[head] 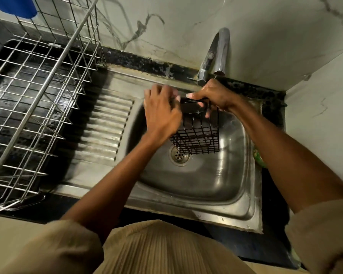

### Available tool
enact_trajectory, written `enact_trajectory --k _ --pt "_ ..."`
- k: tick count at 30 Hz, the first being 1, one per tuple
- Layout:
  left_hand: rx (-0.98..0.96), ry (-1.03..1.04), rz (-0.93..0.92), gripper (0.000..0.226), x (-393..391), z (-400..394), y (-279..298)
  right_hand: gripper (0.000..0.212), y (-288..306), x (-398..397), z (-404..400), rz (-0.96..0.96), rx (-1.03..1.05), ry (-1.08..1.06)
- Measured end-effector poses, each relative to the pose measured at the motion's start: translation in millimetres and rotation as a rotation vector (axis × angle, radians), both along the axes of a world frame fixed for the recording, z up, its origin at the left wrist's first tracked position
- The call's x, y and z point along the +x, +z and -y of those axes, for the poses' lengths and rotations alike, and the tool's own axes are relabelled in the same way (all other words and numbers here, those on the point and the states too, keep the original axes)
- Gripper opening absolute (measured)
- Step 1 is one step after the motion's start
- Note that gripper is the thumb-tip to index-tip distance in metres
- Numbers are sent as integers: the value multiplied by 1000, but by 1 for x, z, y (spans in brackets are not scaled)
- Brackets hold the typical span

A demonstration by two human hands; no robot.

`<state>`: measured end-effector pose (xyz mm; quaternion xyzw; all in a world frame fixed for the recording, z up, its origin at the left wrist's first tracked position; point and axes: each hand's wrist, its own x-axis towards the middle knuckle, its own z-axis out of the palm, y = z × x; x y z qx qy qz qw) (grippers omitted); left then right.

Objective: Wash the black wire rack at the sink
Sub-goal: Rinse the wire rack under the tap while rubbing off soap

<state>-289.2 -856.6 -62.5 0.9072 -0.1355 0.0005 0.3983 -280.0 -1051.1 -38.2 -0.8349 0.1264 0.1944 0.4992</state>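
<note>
both hands hold the black wire rack (196, 133) over the sink (206, 184) at mid-frame, under the tap (216, 54); right hand (212, 95) grips its top rim; blurred left hand (162, 111) grasps the left side; no running water visible; washing seems barely underway, rinsing left.

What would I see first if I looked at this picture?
First you'd spot the black wire rack held over the middle of the shiny steel sink, just above the drain. The right hand grips its top edge while the left hand, a bit blurry, is against its left side. To the left stands a big silver dish rack.
</note>
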Motion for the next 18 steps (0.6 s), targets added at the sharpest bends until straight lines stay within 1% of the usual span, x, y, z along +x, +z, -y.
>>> enact_trajectory --k 1,2,3,4,5,7,8,10,14,15,16,18 --pt "25 -135 -68 23 14 0 -2 29 0 -1 2 13 17 4" --pt "11 -264 -188 24 24 0 -1 29 -1 -1 5 18 19 9" --pt "-44 -362 -339 22 30 0 3 29 -1 -1 5 20 20 10" --pt "-86 -415 -445 22 36 -1 3 30 -2 0 5 16 -5 13" --pt "-106 -436 -507 25 40 -1 4 34 -3 1 4 15 -41 15" --pt "-112 -447 -573 28 42 0 5 46 -6 3 2 51 -176 26" --pt "-127 -441 -601 28 40 1 7 46 -7 3 2 94 -268 32" --pt "-188 -421 -674 29 35 5 8 45 -10 5 4 180 -407 13" --pt "-355 -388 -838 29 24 13 11 31 -9 7 2 250 -515 6" --pt "-417 -364 -908 29 22 14 12 27 -10 10 2 250 -510 -5" --pt "-486 -338 -993 29 21 16 14 23 -9 13 2 224 -462 -51" --pt "-616 -283 -1174 32 16 20 17 13 -8 20 5 162 -289 -173"
